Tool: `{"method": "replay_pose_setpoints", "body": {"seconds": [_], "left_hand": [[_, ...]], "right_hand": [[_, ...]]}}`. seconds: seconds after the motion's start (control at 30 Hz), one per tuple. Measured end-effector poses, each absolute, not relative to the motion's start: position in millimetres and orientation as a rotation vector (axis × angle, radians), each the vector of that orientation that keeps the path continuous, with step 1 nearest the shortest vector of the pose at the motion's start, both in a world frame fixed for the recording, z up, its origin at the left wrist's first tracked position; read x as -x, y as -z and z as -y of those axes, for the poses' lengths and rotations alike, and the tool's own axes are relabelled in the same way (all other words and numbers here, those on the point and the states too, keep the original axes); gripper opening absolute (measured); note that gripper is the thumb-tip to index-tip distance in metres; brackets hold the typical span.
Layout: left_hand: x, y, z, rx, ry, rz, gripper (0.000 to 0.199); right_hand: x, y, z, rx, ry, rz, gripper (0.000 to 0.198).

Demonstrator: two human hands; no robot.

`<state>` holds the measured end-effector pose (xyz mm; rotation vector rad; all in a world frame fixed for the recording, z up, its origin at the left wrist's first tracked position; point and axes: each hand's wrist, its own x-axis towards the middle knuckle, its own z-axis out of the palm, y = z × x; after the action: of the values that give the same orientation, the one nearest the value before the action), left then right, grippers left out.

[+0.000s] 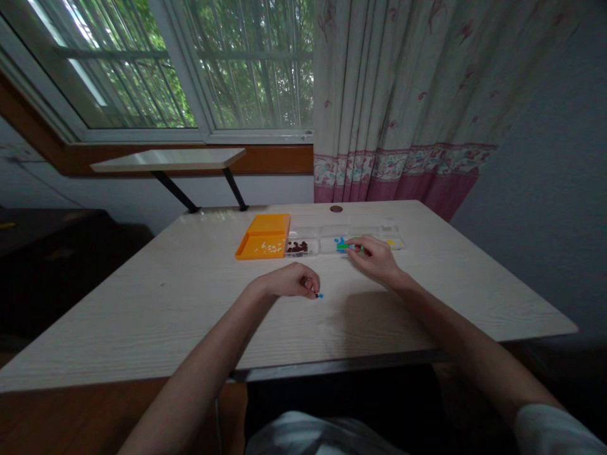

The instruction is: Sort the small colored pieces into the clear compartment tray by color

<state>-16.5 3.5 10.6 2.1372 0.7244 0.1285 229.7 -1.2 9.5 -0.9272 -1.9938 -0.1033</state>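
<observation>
My left hand (pixel 298 281) rests low over the desk, its fingers pinched on a tiny dark brown piece. A small blue piece (pixel 321 296) sits at the fingertips, joined to the brown one or touching it; I cannot tell which. Farther forward, my right hand (pixel 373 256) is closed on a slim green object (pixel 342 246) above a clear plastic tray (pixel 326 245). Several blue pieces (pixel 339 240) lie in the compartment under it. Dark brown pieces (pixel 298 247) fill the compartment to the left. Yellow pieces (pixel 391 242) show beyond my right hand, which partly hides the tray.
An orange open case (pixel 263 225) with several white pieces (pixel 271 248) stands left of the clear tray. Behind, a raised shelf (pixel 175 159) on black brackets overhangs the desk (pixel 199 316). A round cable hole (pixel 336 208) lies near the back edge, below the curtain (pixel 370 114).
</observation>
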Motion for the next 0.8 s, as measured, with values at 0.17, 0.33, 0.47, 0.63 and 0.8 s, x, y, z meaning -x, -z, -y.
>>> {"method": "replay_pose_setpoints", "body": {"seconds": [0.17,0.33,0.47,0.63,0.8], "left_hand": [[17,-9,-6,-2.086,-0.238,-0.786,0.024],[14,2,-13,-1.896,-0.515,-0.914,0.026],[11,3,-13,-1.814,-0.617,-0.914,0.027],[6,2,-13,-1.702,-0.737,-0.908,0.028],[-1,10,-17,-1.499,-0.867,-0.911,0.028]], "right_hand": [[-237,-13,-2,1.023,0.147,2.065,0.021],[-253,-13,-13,1.315,0.226,2.085,0.021],[-263,-9,-22,1.682,0.275,1.988,0.023],[-261,-5,-22,1.879,0.282,1.974,0.028],[-233,-5,-7,1.544,0.075,2.175,0.022]]}}
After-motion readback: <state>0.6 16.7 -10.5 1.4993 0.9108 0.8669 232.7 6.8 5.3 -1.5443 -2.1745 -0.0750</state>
